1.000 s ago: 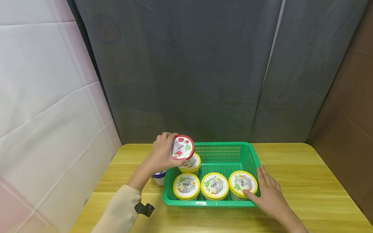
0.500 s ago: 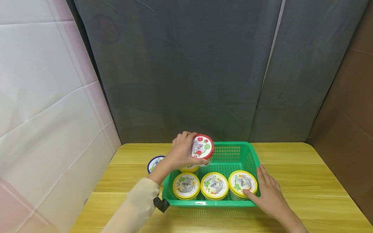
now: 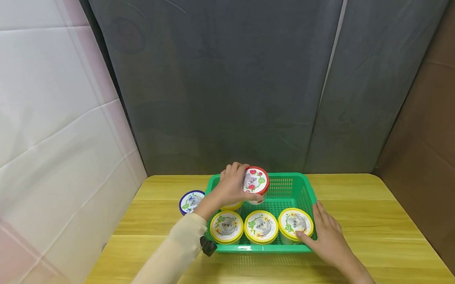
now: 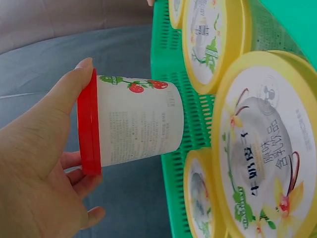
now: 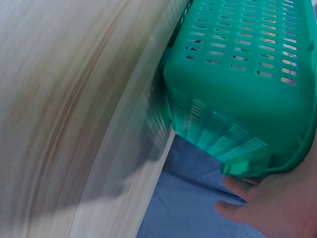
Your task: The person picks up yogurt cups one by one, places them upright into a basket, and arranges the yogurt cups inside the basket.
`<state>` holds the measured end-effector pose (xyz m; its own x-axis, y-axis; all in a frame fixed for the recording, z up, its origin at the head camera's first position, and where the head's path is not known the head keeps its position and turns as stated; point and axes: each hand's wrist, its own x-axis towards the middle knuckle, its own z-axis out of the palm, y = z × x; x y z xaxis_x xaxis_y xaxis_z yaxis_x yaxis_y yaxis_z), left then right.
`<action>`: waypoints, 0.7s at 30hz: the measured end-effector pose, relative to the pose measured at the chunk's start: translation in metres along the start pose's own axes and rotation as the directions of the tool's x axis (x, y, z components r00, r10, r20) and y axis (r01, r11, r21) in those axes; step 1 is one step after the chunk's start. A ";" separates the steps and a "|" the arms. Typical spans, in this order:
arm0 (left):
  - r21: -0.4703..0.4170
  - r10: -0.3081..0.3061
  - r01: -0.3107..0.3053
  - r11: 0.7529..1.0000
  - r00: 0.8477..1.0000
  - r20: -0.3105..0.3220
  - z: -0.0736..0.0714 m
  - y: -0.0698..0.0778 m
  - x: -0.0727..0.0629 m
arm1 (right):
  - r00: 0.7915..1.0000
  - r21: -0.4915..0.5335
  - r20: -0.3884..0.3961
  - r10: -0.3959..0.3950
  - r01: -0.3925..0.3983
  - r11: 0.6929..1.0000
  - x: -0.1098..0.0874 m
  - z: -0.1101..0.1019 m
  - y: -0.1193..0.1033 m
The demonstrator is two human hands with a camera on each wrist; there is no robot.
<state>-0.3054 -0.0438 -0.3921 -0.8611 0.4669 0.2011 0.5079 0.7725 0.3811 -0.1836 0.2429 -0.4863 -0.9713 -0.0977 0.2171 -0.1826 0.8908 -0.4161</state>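
My left hand (image 3: 230,187) grips a paper tub with a red lid (image 3: 255,181) by its lid, over the back of the green plastic basket (image 3: 277,249). Strawberries are printed on the tub's white wall, seen side-on in the left wrist view. Three yellow-lidded tubs (image 3: 261,226) line the basket's front, lids up. Behind the leftmost is another yellow-lidded tub (image 3: 232,207), partly hidden by my left hand. My right hand (image 3: 330,239) holds the basket's right side, fingers along the outside and thumb over the rim beside the rightmost yellow lid.
A blue-lidded tub (image 3: 191,201) stands on the wooden table (image 3: 153,224) just left of the basket, partly covered by my left forearm. A dark grey curtain (image 3: 230,82) hangs behind the table. White panels (image 3: 51,120) rise at left, a brown one (image 3: 436,140) at right.
My left hand has carried the red-lidded tub rightward, from the basket's back left corner further over the basket. The blue-lidded tub has come more into sight. My right hand has stayed put.
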 end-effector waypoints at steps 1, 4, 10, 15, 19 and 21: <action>0.001 -0.004 0.004 1.000 1.000 0.002 0.002 -0.001 0.001 | 1.000 0.001 0.000 0.001 -0.001 1.000 0.000 0.000 0.000; 0.009 -0.011 0.011 1.000 1.000 0.017 0.007 -0.003 0.004 | 1.000 0.004 0.000 0.003 -0.003 1.000 0.000 0.001 0.000; 0.013 -0.019 0.018 1.000 0.998 0.052 0.018 -0.007 0.009 | 1.000 0.008 -0.002 0.004 -0.004 1.000 0.000 0.001 -0.001; 0.032 -0.028 0.026 0.999 0.996 0.085 0.024 -0.006 0.012 | 1.000 0.011 -0.008 0.000 0.000 1.000 0.000 0.002 -0.002; 0.048 -0.027 0.022 0.999 0.995 0.097 0.027 -0.005 0.013 | 1.000 0.016 -0.010 -0.002 0.002 1.000 -0.001 0.002 -0.004; 0.058 -0.025 0.019 0.998 0.995 0.101 0.029 -0.006 0.014 | 1.000 0.017 -0.011 -0.002 0.002 1.000 -0.001 0.002 -0.004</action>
<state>-0.3192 -0.0292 -0.4179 -0.8668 0.4886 0.0994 0.4918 0.8049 0.3320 -0.1824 0.2383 -0.4864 -0.9693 -0.0946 0.2271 -0.1870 0.8830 -0.4305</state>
